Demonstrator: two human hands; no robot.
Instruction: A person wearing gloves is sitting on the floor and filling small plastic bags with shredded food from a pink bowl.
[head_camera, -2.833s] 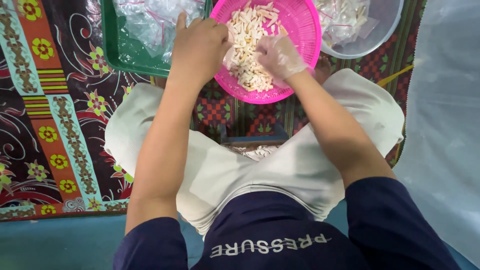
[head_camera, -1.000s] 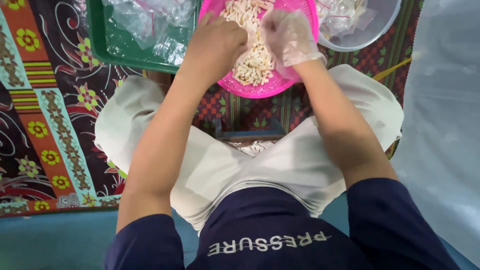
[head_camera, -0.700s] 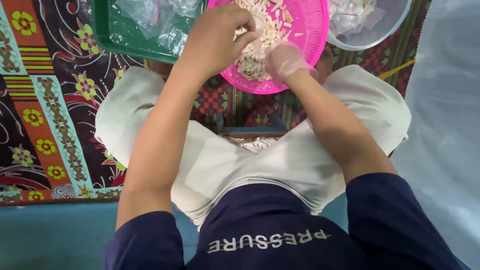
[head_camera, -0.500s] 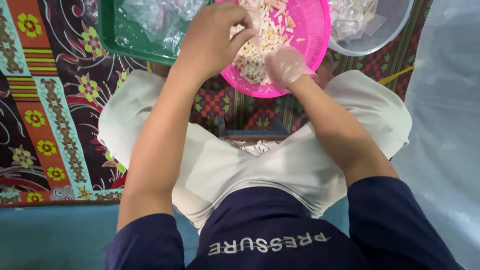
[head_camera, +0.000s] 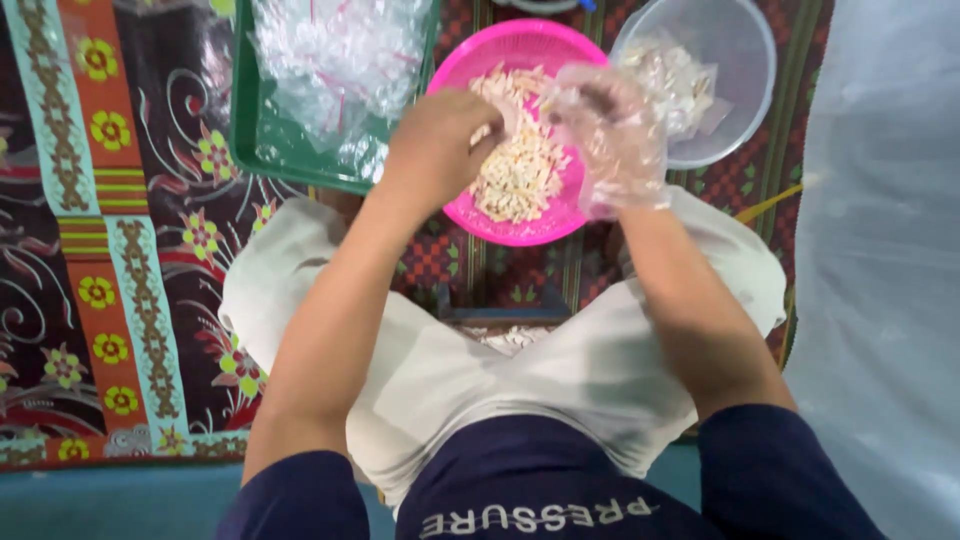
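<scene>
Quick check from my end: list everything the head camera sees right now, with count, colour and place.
basket: one, pink, top centre on the mat
pale food pieces: many, cream, inside basket
tray: one, green, top left
plastic bags: a pile, clear, on tray
bowl: one, clear, top right, holding more pieces
mat: one, patterned red, black and teal, underneath
left hand: bare, over basket
right hand: in clear plastic glove, over basket

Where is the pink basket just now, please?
In the head view, the pink basket sits top centre on the mat, between the green tray and the clear bowl.
</scene>
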